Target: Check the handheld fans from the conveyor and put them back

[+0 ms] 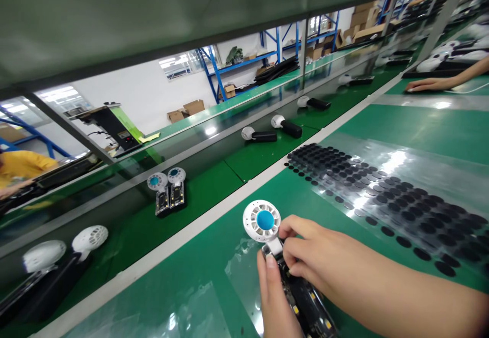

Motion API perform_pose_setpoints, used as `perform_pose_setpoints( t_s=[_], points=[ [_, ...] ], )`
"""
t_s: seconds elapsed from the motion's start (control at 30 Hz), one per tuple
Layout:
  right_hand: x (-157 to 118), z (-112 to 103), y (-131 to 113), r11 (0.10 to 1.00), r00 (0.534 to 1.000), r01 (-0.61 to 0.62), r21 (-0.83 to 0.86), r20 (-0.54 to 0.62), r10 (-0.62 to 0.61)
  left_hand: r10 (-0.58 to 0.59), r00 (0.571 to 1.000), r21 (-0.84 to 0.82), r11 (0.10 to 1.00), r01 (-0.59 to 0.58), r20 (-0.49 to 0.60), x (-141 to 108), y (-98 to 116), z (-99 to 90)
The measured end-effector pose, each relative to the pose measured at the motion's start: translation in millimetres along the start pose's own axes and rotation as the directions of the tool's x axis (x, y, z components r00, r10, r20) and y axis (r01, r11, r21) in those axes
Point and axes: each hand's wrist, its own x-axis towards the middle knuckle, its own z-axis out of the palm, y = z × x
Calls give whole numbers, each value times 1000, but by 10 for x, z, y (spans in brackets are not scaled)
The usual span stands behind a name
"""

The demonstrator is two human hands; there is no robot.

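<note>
A handheld fan [262, 221], with a round white slotted head and a blue disc at its centre, lies tilted at the front of the green bench. Its dark handle is uncovered and shows small yellowish parts. My left hand [275, 292] is closed around the handle just below the neck, thumb on top. Beside it, my right hand [305, 246] has its fingers bent and pressed against the upper handle near the white neck. Whether a small part sits under those fingertips is hidden. Black round stickers [401, 195] lie in rows on a clear sheet to the right.
Past a pale rail [198, 230] runs a green conveyor [214, 190]. On it lie two fans with blue discs [166, 188] and several white-headed black fans [286, 125]. A co-worker's hand [431, 84] rests at upper right. A grey panel [153, 17] hangs overhead.
</note>
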Motion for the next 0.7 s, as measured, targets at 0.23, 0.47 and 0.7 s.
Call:
perform_pose_setpoints(
  t_s=[0.23,0.47,0.7],
  points=[
    [-4,2,-11,998,999,-42,44,29,41,84,996,61,995,-82,-38,15,50,96],
    [-37,32,-10,982,995,-95,166,24,93,88,995,98,992,-83,-46,26,40,85],
    [-118,95,5,949,991,-130,288,7,133,87,994,146,986,-77,-67,66,-46,51]
  ],
)
